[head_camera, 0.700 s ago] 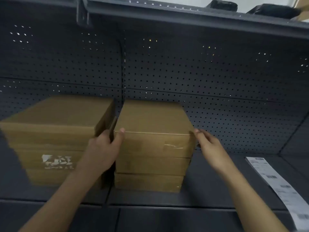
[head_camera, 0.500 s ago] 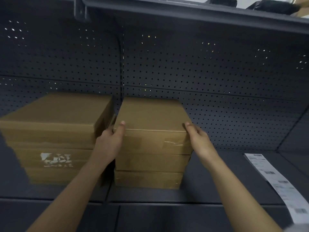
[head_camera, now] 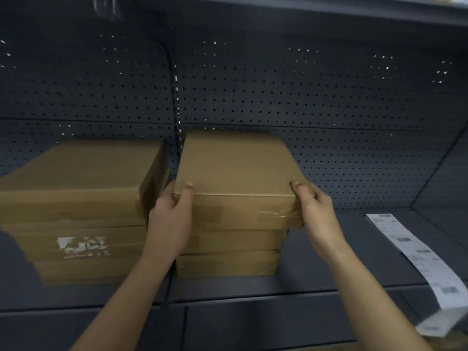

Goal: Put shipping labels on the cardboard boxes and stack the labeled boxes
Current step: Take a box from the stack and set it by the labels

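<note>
Two stacks of flat cardboard boxes stand side by side on a dark metal shelf (head_camera: 329, 262) backed by perforated panel (head_camera: 304, 97). The right stack is three boxes high, and the person grips its top box (head_camera: 235, 168) at both front corners. The left hand (head_camera: 172, 221) clasps the front-left corner, thumb pressed on the lid and fingers wrapped down the side in the narrow gap between the stacks. The right hand (head_camera: 316, 214) clasps the front-right corner, thumb on the lid and fingers curled round the side. This top box sits slightly askew, its front edge overhanging the middle box (head_camera: 240, 240) beneath it, which rests on the bottom box (head_camera: 228, 264). A strip of clear tape (head_camera: 278, 215) crosses the front face of the gripped box near the right hand; no label shows on its lid.

The left stack (head_camera: 76, 211) stands just beside the right one, apart from it by a thin gap. Its upper box has a plain brown lid, and a lower box carries a torn white label remnant (head_camera: 82, 247) on its front face.

On the shelf to the right, well apart from the boxes, lies a long strip of white shipping labels (head_camera: 410, 249) with printed barcodes; its near end runs past the front edge of the shelf and curls downward. Another shelf (head_camera: 304, 11) hangs overhead.
</note>
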Available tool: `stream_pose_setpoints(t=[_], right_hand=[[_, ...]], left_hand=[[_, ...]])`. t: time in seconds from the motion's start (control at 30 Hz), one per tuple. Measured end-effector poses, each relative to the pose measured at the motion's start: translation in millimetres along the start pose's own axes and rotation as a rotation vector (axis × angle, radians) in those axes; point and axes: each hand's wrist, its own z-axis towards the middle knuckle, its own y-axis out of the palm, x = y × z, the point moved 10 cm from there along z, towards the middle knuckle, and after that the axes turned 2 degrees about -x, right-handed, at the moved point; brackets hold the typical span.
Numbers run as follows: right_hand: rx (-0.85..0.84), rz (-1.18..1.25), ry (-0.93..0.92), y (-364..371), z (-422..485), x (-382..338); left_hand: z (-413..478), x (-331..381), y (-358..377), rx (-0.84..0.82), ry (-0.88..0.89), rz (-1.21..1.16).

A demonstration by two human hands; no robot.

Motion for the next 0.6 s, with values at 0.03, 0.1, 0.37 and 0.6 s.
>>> stream_pose_setpoints(t=[0.03, 0.1, 0.37, 0.6], right_hand=[[0.029, 0.002, -0.004, -9, -5, 0], [0.086, -0.001, -0.012, -26, -15, -1], [0.320, 0.016, -0.045, -113, -53, 8], [0.364, 0.029, -0.058, -186, -37, 38]], left_hand=[[-1, -1, 1, -0.003, 0.019, -0.009], [-5, 8, 9, -0.019, 0.085, -0.041], [-35, 31, 82, -0.182, 0.252, -0.127], [-57, 25, 165, -0.213, 0.224, -0.098]])
